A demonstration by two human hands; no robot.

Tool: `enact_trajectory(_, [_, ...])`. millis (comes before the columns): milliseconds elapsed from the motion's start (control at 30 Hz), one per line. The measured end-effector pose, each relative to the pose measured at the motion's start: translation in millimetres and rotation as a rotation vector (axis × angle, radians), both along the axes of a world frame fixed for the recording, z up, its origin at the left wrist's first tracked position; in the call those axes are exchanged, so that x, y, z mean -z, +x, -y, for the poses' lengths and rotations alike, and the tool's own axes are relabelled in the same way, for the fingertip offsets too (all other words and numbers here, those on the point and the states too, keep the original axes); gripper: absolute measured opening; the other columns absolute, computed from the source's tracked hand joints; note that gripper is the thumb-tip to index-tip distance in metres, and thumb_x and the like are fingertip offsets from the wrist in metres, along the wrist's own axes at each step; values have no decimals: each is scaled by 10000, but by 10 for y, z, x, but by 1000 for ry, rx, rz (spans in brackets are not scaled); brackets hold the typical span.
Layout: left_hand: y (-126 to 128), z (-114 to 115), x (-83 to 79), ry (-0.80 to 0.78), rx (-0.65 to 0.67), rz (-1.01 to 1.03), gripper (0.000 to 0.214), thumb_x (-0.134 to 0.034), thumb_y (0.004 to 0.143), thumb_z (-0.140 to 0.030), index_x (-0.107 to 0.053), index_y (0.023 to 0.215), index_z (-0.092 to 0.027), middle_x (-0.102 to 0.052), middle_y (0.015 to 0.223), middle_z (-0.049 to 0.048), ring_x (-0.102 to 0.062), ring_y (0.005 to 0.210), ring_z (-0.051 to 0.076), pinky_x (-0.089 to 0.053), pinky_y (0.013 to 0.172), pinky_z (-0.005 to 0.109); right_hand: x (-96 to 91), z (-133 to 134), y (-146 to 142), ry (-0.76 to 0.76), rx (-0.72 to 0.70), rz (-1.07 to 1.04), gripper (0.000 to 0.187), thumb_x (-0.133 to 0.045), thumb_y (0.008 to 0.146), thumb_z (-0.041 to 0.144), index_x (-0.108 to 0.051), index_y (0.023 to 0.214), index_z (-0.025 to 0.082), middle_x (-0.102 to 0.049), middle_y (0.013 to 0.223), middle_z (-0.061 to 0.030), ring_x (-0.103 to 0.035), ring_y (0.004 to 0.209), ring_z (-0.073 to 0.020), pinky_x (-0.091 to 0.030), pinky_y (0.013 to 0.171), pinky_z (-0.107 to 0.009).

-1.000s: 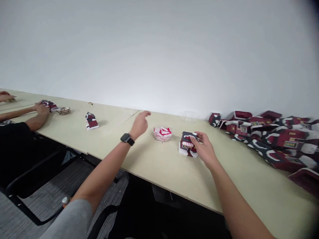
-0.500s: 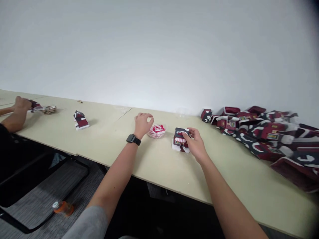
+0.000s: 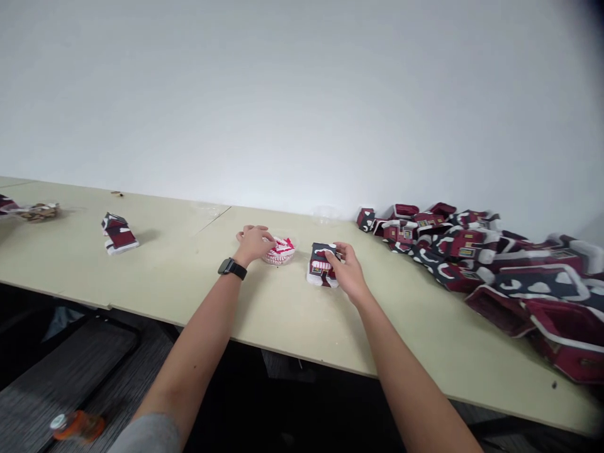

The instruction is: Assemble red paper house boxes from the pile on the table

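Note:
My left hand point(image 3: 253, 243), with a black watch on the wrist, rests on the near rim of a small clear bowl point(image 3: 283, 251) filled with red and white wrapped pieces; its fingers curl against the bowl. My right hand point(image 3: 348, 272) grips a small dark red, black and white house-shaped paper box point(image 3: 321, 265) that stands on the beige table point(image 3: 292, 314) just right of the bowl.
A heap of several flat and folded house boxes point(image 3: 476, 255) covers the table's right side along the white wall. Another folded house box point(image 3: 119, 232) stands at the left. Far left lie wrappers point(image 3: 33, 211). An orange-capped bottle point(image 3: 78, 426) lies on the floor.
My left hand came down from mid-air onto the bowl of wrapped pieces. The view swung right, so the neighbour's hands at the left slid out of frame. My right hand stayed on the house box.

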State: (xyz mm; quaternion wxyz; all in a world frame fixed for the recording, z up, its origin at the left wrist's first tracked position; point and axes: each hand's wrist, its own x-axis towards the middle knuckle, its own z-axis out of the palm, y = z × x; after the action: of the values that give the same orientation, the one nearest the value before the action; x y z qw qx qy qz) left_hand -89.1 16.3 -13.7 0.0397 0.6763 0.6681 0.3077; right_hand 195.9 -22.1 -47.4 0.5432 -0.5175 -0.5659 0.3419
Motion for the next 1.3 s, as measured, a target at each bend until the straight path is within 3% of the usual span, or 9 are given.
enact_trajectory(200, [91,3,7,114,66,104,75,-713,822,-274,-784,807,-257,-759,1354,66,-517,1377,375,-314,1110,594,9,-4,8,2,-9,-7,596,-688,805,627,-614,1265,256,-674,1392,-120,-654,1272,-288,-541,1058,-438])
enact_trajectory(367, [203,48,-52,188,78,166,85,-652,923,-303,-717,956,-258,-805,1117,72,-611,1260,321,-335,1119,539,6,-12,1,2,2,0,583,-696,824,611,-614,1274,249,-676,1399,-131,-640,1292,-303,-515,1092,-463])
enact_trajectory(533, [281,66,-82,245,32,195,94,-644,958,-330,-654,974,-239,-787,1099,71,-668,1153,291,-359,1108,484,-11,-6,-14,2,4,-1,564,-693,837,598,-612,1271,246,-679,1382,-124,-641,1282,-303,-502,1107,-465])
enact_trajectory(867, [287,7,-85,237,-33,182,175,-609,971,-381,-689,1028,-237,-778,1067,81,-666,1070,306,-359,1082,506,23,-101,-55,28,-8,-74,435,-655,878,558,-628,1210,278,-702,1263,-74,-662,1219,-280,-553,1042,-437])
enact_trajectory(1300, [236,-68,-76,209,-7,110,241,-585,954,-441,-727,997,-252,-742,927,105,-660,1065,358,-391,1027,532,28,-139,-72,37,26,-2,371,-693,895,492,-658,1200,285,-715,1284,-47,-620,1246,-275,-462,1128,-439])
